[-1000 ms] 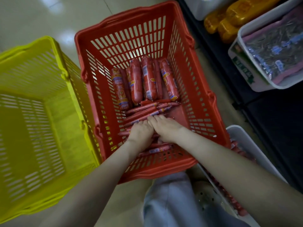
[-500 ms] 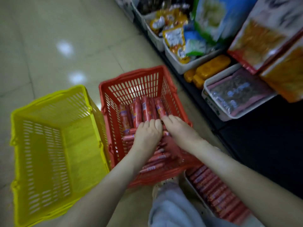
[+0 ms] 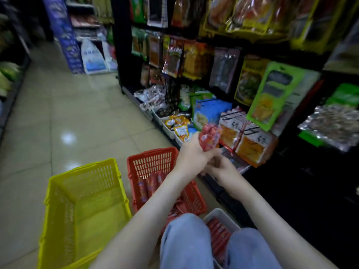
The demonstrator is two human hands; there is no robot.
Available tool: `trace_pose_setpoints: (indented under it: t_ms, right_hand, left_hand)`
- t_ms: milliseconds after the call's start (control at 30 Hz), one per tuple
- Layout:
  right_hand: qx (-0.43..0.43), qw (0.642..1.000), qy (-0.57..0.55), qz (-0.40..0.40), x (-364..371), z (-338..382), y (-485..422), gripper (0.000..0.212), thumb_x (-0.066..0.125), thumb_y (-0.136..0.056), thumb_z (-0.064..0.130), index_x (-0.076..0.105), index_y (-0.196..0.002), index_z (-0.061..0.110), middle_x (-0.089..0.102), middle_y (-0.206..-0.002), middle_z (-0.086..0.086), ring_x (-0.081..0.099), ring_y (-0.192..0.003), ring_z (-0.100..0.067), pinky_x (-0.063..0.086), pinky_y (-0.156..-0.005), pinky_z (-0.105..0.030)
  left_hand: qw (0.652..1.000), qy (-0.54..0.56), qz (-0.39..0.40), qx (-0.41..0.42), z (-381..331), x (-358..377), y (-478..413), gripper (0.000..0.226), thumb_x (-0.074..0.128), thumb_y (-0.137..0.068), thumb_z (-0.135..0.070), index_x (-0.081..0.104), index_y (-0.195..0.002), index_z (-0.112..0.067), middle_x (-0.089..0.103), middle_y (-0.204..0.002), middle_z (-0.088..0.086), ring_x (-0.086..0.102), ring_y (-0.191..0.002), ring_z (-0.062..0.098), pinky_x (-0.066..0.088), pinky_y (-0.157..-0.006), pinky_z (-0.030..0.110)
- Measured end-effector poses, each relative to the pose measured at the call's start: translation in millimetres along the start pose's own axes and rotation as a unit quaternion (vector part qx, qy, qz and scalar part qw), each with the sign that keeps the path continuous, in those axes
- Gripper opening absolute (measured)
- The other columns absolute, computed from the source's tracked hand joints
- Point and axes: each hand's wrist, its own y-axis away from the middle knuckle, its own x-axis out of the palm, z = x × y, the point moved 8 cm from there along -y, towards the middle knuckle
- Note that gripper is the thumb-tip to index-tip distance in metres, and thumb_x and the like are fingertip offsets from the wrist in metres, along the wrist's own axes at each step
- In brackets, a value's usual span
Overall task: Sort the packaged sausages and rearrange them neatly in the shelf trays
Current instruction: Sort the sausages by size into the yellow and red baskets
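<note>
My left hand (image 3: 191, 152) grips a bundle of red packaged sausages (image 3: 209, 137), raised above the red basket (image 3: 153, 162) toward the shelf. My right hand (image 3: 219, 167) sits just below it with curled fingers at the bundle's lower end; the blur hides how it holds. More red sausages (image 3: 149, 185) lie in the red basket on the floor. A white tray (image 3: 219, 214) with thin red sausages (image 3: 219, 233) rests by my knees.
An empty yellow basket (image 3: 85, 206) stands left of the red one. Shelves with hanging snack packets (image 3: 252, 144) and white bins (image 3: 171, 131) fill the right side. My knees in light jeans (image 3: 186, 243) are at the bottom. The tiled aisle floor (image 3: 68, 117) stretches to the left.
Both hands rose out of the red basket with a bundle of sausages, moving up and right toward the shelf. My head lifted, bringing the shelves and aisle into view.
</note>
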Motion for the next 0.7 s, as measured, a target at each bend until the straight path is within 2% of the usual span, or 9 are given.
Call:
trace_pose_setpoints:
  t_ms: [33, 100, 167, 267, 333, 400, 467, 567, 700]
  right_hand:
    - [-0.003, 1.0, -0.012, -0.005, -4, 10, 11, 0.027, 0.058, -0.088, -0.009, 0.053, -0.11, 0.004, 0.062, -0.079, 0.002, 0.059, -0.066, -0.002, 0.045, -0.065, -0.02]
    - [0.001, 1.0, -0.024, -0.019, -16, 26, 33, 0.029, 0.059, -0.089, -0.004, 0.053, -0.115, 0.007, 0.062, -0.078, 0.002, 0.059, -0.065, -0.007, 0.045, -0.06, -0.021]
    - [0.009, 0.999, -0.04, -0.026, -25, 34, 53, 0.028, 0.057, -0.091, -0.001, 0.055, -0.117, 0.01, 0.064, -0.083, -0.001, 0.061, -0.067, -0.01, 0.047, -0.06, -0.022]
    - [0.034, 0.997, -0.052, -0.051, -44, 30, 78, 0.021, 0.06, -0.092, 0.011, 0.058, -0.113, 0.014, 0.063, -0.088, -0.011, 0.058, -0.074, -0.024, 0.043, -0.065, -0.034]
    - [0.053, 0.995, -0.048, -0.07, -57, 25, 94, 0.017, 0.058, -0.094, 0.012, 0.06, -0.111, 0.011, 0.065, -0.087, -0.01, 0.061, -0.074, -0.024, 0.046, -0.068, -0.034]
    - [0.069, 0.992, -0.053, -0.092, -71, 17, 109, 0.015, 0.055, -0.095, 0.01, 0.062, -0.108, 0.008, 0.068, -0.082, -0.004, 0.065, -0.069, -0.016, 0.053, -0.063, -0.027]
    - [0.074, 0.989, -0.04, -0.123, -84, 11, 122, 0.01, 0.055, -0.095, 0.01, 0.064, -0.101, 0.009, 0.069, -0.077, 0.0, 0.065, -0.065, -0.011, 0.051, -0.059, -0.022]
    - [0.072, 0.981, -0.019, -0.18, -103, 3, 140, 0.008, 0.057, -0.094, 0.008, 0.064, -0.095, 0.011, 0.069, -0.078, 0.0, 0.065, -0.067, -0.009, 0.047, -0.057, -0.018]
    - [0.083, 0.97, -0.008, -0.228, -122, -5, 161, 0.012, 0.06, -0.092, 0.008, 0.063, -0.104, 0.007, 0.071, -0.089, -0.007, 0.067, -0.077, -0.015, 0.049, -0.064, -0.022]
  left_hand:
    - [0.998, 0.067, 0.004, -0.016, -13, 1, 6, 0.023, 0.081, -0.073, -0.024, 0.061, -0.085, -0.025, 0.066, -0.078, -0.008, 0.06, -0.068, -0.002, 0.047, -0.064, 0.017]
    - [0.981, 0.183, 0.013, -0.067, -24, 7, 15, 0.021, 0.082, -0.07, -0.019, 0.062, -0.075, -0.023, 0.065, -0.069, -0.006, 0.061, -0.064, 0.006, 0.053, -0.067, 0.027]
    - [0.953, 0.277, 0.041, -0.114, -29, 23, 27, 0.015, 0.079, -0.075, -0.01, 0.066, -0.079, -0.017, 0.067, -0.071, 0.003, 0.064, -0.067, 0.021, 0.055, -0.068, 0.035]
    - [0.904, 0.376, 0.096, -0.18, -32, 54, 45, 0.01, 0.072, -0.082, -0.008, 0.067, -0.09, -0.006, 0.068, -0.077, 0.011, 0.067, -0.07, 0.028, 0.057, -0.066, 0.038]
    - [0.879, 0.404, 0.133, -0.215, -33, 76, 56, 0.012, 0.07, -0.084, -0.011, 0.067, -0.095, -0.006, 0.07, -0.079, 0.012, 0.069, -0.071, 0.027, 0.057, -0.063, 0.037]
    - [0.864, 0.415, 0.167, -0.23, -34, 97, 62, 0.012, 0.069, -0.086, -0.011, 0.066, -0.096, -0.007, 0.07, -0.08, 0.011, 0.07, -0.07, 0.024, 0.056, -0.06, 0.034]
    - [0.852, 0.427, 0.204, -0.225, -38, 119, 67, 0.015, 0.066, -0.088, -0.009, 0.065, -0.102, -0.004, 0.069, -0.082, 0.011, 0.07, -0.071, 0.023, 0.056, -0.058, 0.032]
    - [0.831, 0.436, 0.257, -0.23, -42, 148, 75, 0.015, 0.065, -0.089, -0.01, 0.064, -0.103, -0.005, 0.069, -0.085, 0.013, 0.07, -0.076, 0.026, 0.057, -0.063, 0.036]
    - [0.802, 0.45, 0.333, -0.21, -50, 180, 82, 0.016, 0.062, -0.09, -0.014, 0.063, -0.105, -0.007, 0.07, -0.089, 0.009, 0.071, -0.082, 0.023, 0.057, -0.07, 0.037]
